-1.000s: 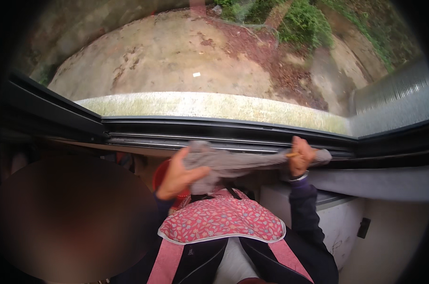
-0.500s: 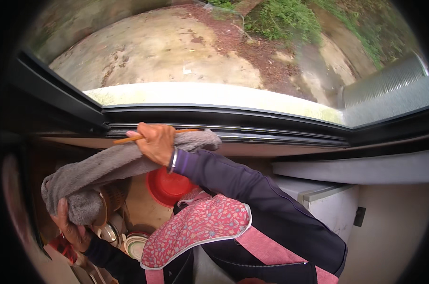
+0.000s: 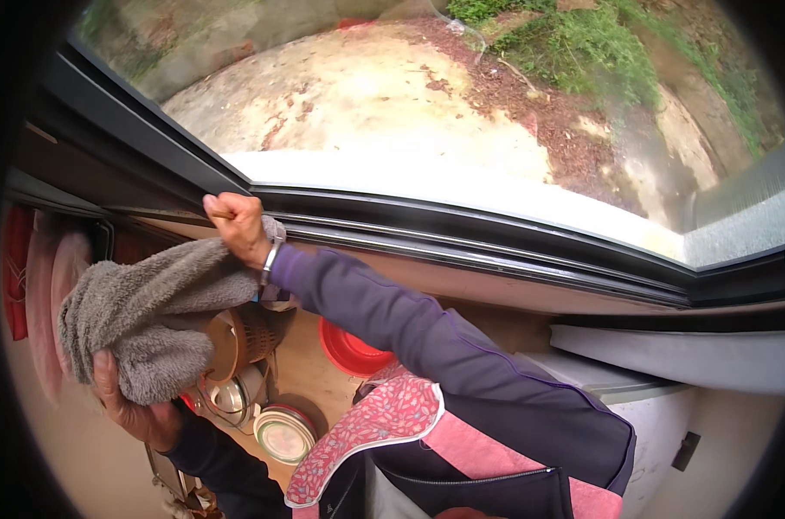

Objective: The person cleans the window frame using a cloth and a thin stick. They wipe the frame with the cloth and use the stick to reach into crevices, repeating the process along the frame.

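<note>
A thick grey towel (image 3: 150, 303) hangs bunched between my two hands at the left, close to the window. My right hand (image 3: 239, 227) is a fist above the window's lower frame, closed on the towel's far end. A short bit of a thin wooden stick (image 3: 223, 212) shows in that fist; the rest is hidden. At the near end my left hand (image 3: 133, 402) supports the bunched towel from below, thumb against its front and the other fingers partly hidden behind it.
The black window frame (image 3: 462, 242) with its sliding tracks runs across in front of me. Below stand a red basin (image 3: 353, 348), a brown woven basket (image 3: 258, 333), a metal pot (image 3: 228, 396) and stacked lidded bowls (image 3: 284, 434). A white cabinet (image 3: 652, 432) is at the right.
My right hand has moved left with the towel, so the towel is more bunched and less stretched. Much less of the wooden stick shows. My view has turned, and everything appears tilted.
</note>
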The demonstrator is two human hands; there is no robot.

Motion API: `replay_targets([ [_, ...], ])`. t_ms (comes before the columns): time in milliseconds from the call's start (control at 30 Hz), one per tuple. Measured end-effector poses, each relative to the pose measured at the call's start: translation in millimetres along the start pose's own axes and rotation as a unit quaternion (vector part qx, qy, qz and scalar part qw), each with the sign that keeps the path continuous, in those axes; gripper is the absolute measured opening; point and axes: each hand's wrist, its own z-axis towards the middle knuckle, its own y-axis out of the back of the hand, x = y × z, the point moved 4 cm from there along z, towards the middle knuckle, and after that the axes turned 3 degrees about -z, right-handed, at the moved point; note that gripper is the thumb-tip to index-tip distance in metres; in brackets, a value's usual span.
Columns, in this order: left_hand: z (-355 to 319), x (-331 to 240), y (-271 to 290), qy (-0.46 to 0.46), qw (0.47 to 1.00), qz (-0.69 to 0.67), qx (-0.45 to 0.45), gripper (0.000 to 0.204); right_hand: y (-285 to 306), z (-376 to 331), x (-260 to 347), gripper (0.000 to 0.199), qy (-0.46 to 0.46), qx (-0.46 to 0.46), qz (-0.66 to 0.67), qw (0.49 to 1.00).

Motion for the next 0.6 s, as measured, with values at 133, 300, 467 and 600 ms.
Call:
replay_targets([
  [133, -15.7, -27.8, -38.9, -0.302, 0.933, 0.192, 0.044, 0.048, 47.9, -15.8, 45.9, 0.04, -0.027, 0.033, 0.064, 0.997],
  [300, 5.3, -66.5, -60.1, -0.443, 0.841, 0.295, 0.095, 0.062, 116.4, 1.9, 108.9, 0.046, -0.057, 0.002, 0.275, 0.96],
  [467, 3.6, -61.0, -110.0, -0.463, 0.83, 0.235, 0.202, 0.062, 217.4, 1.6, 175.7, 0.05, -0.135, 0.0, 0.378, 0.916],
  [600, -4.1, -49.7, -142.9, -0.423, 0.876, 0.168, 0.161, 0.061, 265.3, -32.4, 230.5, 0.052, -0.152, -0.003, 0.308, 0.939],
])
